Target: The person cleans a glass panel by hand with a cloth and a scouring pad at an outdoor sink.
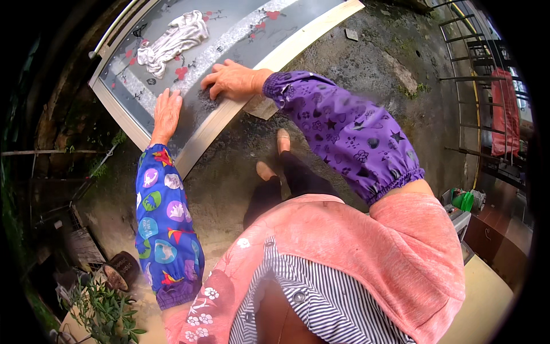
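Note:
A framed glass door panel [240,54], grey with red flowers and frosted bands, lies at an angle in front of me. My left hand [167,113] rests flat on its near left corner, fingers stretched out. My right hand [235,80] presses on the glass close to the pale right-hand frame. Its fingers curl over what looks like a dark grey wiry scourer [207,102], mostly covered by the hand. Farther up the panel, a crumpled white cloth [175,43] lies apart from both hands.
Wet, stained concrete floor [344,74] surrounds the panel, and my feet stand just below it. A potted plant [103,312] is at the lower left, near a round pot [121,270]. Metal railings [461,80] with a red cloth [504,112] run along the right.

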`<state>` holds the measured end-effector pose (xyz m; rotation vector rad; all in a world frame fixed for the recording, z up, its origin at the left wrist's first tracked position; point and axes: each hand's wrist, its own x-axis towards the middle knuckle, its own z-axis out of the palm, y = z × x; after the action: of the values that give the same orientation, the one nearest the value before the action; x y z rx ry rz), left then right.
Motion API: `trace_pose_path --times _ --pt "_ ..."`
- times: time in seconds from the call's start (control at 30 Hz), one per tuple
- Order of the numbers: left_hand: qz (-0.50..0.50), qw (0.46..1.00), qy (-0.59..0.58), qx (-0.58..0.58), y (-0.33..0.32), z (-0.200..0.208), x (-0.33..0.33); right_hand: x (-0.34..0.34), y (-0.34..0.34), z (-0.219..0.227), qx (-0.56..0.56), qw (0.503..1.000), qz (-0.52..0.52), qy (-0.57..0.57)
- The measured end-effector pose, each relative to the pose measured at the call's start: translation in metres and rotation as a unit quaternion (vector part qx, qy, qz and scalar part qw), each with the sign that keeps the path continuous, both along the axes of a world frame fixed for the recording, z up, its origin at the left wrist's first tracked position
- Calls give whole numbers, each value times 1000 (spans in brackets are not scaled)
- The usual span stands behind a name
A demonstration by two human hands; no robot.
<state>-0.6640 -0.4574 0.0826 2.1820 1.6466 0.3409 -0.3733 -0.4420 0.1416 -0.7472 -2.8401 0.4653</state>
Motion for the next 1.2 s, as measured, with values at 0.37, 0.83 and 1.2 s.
trace_pose_path --times 0.37,0.83,1.2 --pt "23 998 55 8 -9 8 18 65 31 -18 79 969 -234 8" --pt "43 998 42 27 -12 5 35 63 48 -6 55 988 -143 17" --pt "254 951 167 61 -13 -7 97 207 28 -9 171 890 -397 147"
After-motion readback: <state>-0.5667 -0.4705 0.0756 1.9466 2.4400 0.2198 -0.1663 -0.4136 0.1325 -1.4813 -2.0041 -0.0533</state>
